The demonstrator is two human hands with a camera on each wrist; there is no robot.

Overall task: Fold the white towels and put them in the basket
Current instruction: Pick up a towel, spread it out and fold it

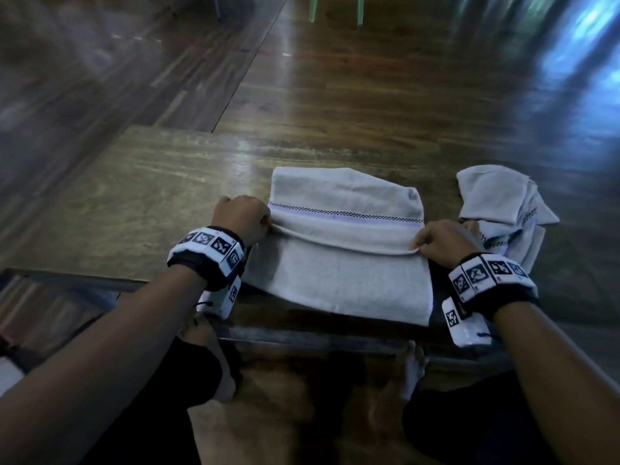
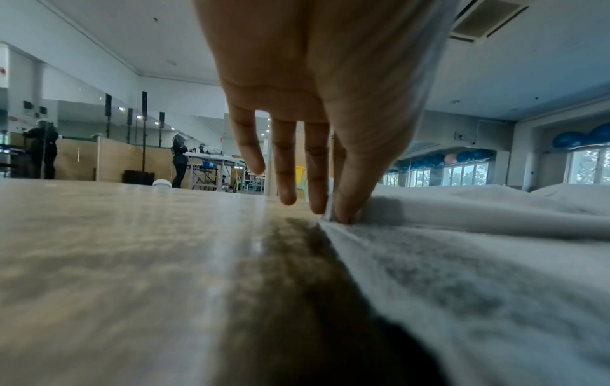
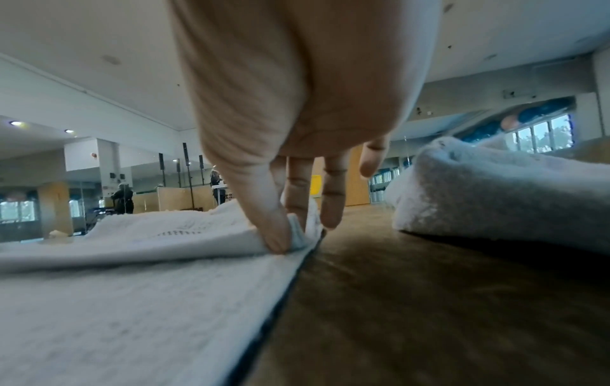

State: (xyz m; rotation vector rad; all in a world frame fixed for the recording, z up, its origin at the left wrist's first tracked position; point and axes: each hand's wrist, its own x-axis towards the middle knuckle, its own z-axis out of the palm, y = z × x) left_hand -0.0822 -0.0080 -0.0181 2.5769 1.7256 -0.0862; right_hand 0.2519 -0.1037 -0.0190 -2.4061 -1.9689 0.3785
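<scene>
Two hands on one towel, from what I see. White towel (image 1: pixel 339 263) lies flat on the wooden table (image 1: pixel 141 196), near edge close to the table's front rim, far part doubled back toward me so the checkered stripe faces up.

Left hand (image 1: pixel 243 218) pinches the left end of the folded edge: thumb and forefinger are closed on the cloth, and on the left wrist view the other fingers (image 2: pixel 285 162) hang straight down, off the fabric, tips just above the tabletop.

Right hand (image 1: pixel 443 241) pinches the right end of the same edge. Right wrist view shows the thumb pressing a small bunch of cloth against the forefinger, remaining fingers loose beside the towel's side.

Pile of towels (image 1: pixel 503 209) sits on the table just right of the right hand, crumpled, partly folded, same stripe pattern. It's near the working towel but not touching it; a strip of bare wood runs between them on the right wrist view. I can't see a basket in any view.

Wrist bands (image 1: pixel 208 253) with black-and-white markers on both forearms. My operator's bare feet (image 1: pixel 414 370) and dark trousers show under the table's front rim.

Background: glossy wood floor, green chair legs (image 1: pixel 335 8) far ahead, people standing at a white bench (image 2: pixel 211 159) across the hall, blue balls (image 2: pixel 581 138) by the windows.
</scene>
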